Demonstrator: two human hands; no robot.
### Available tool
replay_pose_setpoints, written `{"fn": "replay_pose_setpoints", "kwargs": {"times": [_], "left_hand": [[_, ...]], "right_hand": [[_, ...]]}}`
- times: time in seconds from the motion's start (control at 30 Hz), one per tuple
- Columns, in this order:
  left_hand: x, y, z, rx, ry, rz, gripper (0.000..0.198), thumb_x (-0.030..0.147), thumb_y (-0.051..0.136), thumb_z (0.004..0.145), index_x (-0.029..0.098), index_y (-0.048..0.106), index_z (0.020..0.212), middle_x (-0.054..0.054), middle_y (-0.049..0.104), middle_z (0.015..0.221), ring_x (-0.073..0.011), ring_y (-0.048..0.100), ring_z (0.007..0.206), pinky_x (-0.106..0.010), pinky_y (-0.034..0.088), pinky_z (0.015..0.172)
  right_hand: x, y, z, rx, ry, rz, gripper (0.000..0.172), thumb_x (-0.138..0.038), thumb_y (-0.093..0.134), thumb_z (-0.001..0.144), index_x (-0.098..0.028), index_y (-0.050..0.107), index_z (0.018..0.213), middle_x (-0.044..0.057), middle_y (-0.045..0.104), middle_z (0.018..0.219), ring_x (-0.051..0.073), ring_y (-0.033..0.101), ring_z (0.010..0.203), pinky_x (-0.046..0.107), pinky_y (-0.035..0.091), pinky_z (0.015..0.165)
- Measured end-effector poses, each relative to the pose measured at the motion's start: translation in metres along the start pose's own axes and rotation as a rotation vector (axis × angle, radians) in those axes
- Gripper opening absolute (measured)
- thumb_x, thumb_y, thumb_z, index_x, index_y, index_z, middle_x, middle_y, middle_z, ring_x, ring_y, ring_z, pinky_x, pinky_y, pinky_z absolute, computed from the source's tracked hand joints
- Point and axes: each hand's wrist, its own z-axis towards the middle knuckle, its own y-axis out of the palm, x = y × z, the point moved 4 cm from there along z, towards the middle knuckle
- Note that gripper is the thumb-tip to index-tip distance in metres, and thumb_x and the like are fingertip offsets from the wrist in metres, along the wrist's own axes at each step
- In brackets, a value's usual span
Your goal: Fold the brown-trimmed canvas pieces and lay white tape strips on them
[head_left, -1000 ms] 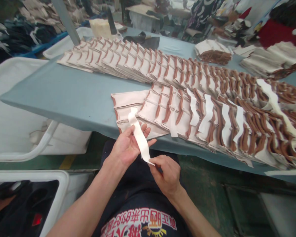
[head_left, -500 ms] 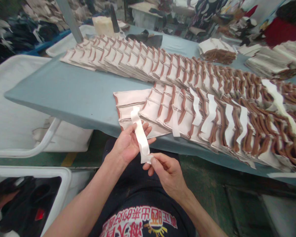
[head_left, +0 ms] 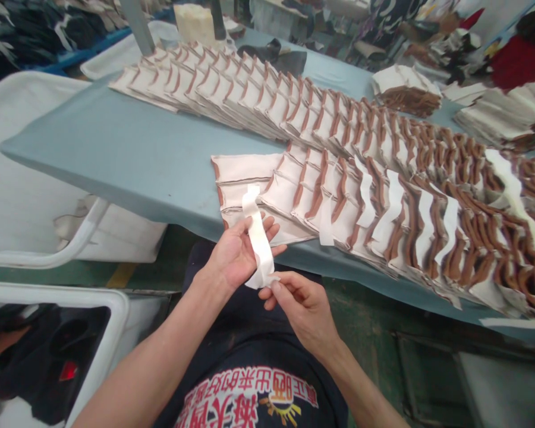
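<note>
A narrow white strip point(head_left: 260, 239) lies across the fingers of my left hand point(head_left: 232, 257), which is palm up with its fingers spread. The strip's far end sticks out past the thumb, over the pale panels. My right hand point(head_left: 302, 304) pinches the near end of the strip between thumb and fingertips. Just beyond my hands, a flat cream panel with brown edges and seams point(head_left: 243, 168) lies at the left end of a fanned row of similar panels point(head_left: 282, 189). Several white strips point(head_left: 389, 205) lie on this row.
A longer row of overlapping panels point(head_left: 232, 89) runs behind on the blue-covered table point(head_left: 93, 139). Another stack point(head_left: 405, 89) stands at the back right. White bins point(head_left: 22, 160) are at the left; a nearer bin point(head_left: 118, 309) holds dark cloth.
The view has shifted slightly. The strip's near end has turned and now folds to the left above my right fingertips. My hands keep much the same pose.
</note>
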Motion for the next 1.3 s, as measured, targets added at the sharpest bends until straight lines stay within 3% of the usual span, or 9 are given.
{"fn": "replay_pose_setpoints", "kwargs": {"times": [0.1,0.2,0.33,0.5,0.67,0.93,1.07,1.2,1.3], "left_hand": [[0.000,0.000,-0.001,-0.005,0.007,0.000,0.031,0.019,0.042,0.108,0.009,0.070,0.095,-0.006,0.077,0.081,-0.0188,0.075,0.074,-0.059,0.061,0.096],[0.000,-0.002,-0.002,-0.002,0.036,0.040,0.026,0.020,0.046,0.105,0.012,0.070,0.099,-0.006,0.076,0.082,-0.0192,0.074,0.071,-0.046,0.067,0.078],[-0.001,-0.005,-0.002,0.029,0.101,0.133,0.022,0.019,0.049,0.103,0.012,0.069,0.098,-0.007,0.074,0.077,-0.0188,0.071,0.062,-0.032,0.063,0.057],[-0.003,-0.008,0.000,0.022,0.143,0.185,0.024,0.020,0.046,0.104,0.011,0.069,0.106,-0.007,0.073,0.073,-0.0165,0.068,0.055,-0.026,0.061,0.050],[-0.002,-0.011,0.000,-0.014,0.141,0.228,0.024,0.021,0.047,0.104,0.012,0.069,0.109,-0.005,0.072,0.072,-0.0135,0.064,0.050,-0.024,0.059,0.047],[-0.006,-0.017,0.004,-0.084,0.167,0.319,0.022,0.027,0.055,0.099,0.015,0.068,0.110,-0.005,0.074,0.074,-0.0146,0.065,0.049,-0.023,0.057,0.044],[-0.008,-0.020,0.007,-0.121,0.245,0.386,0.025,0.036,0.067,0.090,0.015,0.069,0.102,-0.005,0.075,0.072,-0.0145,0.062,0.046,-0.021,0.050,0.040],[-0.008,-0.023,0.009,-0.137,0.341,0.454,0.032,0.045,0.075,0.084,0.014,0.069,0.088,-0.003,0.072,0.063,-0.0111,0.055,0.041,-0.018,0.042,0.038],[-0.009,-0.026,0.011,-0.134,0.401,0.480,0.036,0.050,0.076,0.082,0.015,0.068,0.083,-0.001,0.068,0.058,-0.0096,0.052,0.041,-0.018,0.040,0.039]], "right_hand": [[-0.003,0.000,0.000,0.014,-0.017,-0.065,0.017,-0.034,0.064,0.094,-0.019,0.072,0.089,0.004,0.080,0.076,0.015,0.072,0.060,0.024,0.058,0.060],[-0.018,-0.007,-0.001,0.061,-0.193,-0.321,0.015,-0.027,0.059,0.098,-0.020,0.067,0.087,0.000,0.073,0.068,0.013,0.067,0.055,0.023,0.052,0.057],[-0.051,-0.018,-0.001,0.141,-0.583,-0.757,0.013,-0.017,0.058,0.096,-0.020,0.063,0.085,-0.003,0.062,0.062,0.011,0.059,0.052,0.024,0.044,0.057],[-0.075,-0.023,0.009,0.061,-0.742,-0.919,0.016,-0.014,0.057,0.097,-0.021,0.060,0.083,-0.002,0.062,0.065,0.012,0.058,0.056,0.025,0.043,0.060],[-0.072,-0.018,0.017,-0.113,-0.731,-0.969,0.018,-0.014,0.057,0.098,-0.021,0.061,0.081,-0.001,0.064,0.068,0.013,0.060,0.060,0.026,0.042,0.061],[-0.063,-0.013,0.028,-0.197,-0.689,-0.908,0.018,-0.013,0.058,0.095,-0.021,0.060,0.079,-0.001,0.064,0.069,0.013,0.060,0.060,0.025,0.042,0.060],[-0.064,-0.017,0.034,-0.103,-0.622,-0.770,0.013,-0.016,0.058,0.095,-0.021,0.060,0.083,0.000,0.065,0.074,0.013,0.060,0.063,0.024,0.045,0.062],[-0.056,-0.014,0.035,-0.123,-0.518,-0.709,0.013,-0.017,0.057,0.094,-0.022,0.061,0.083,0.000,0.066,0.076,0.013,0.059,0.064,0.026,0.047,0.063],[-0.051,-0.018,0.038,-0.011,-0.403,-0.653,0.014,-0.023,0.058,0.094,-0.021,0.062,0.081,0.000,0.065,0.071,0.014,0.056,0.061,0.027,0.046,0.061]]}}
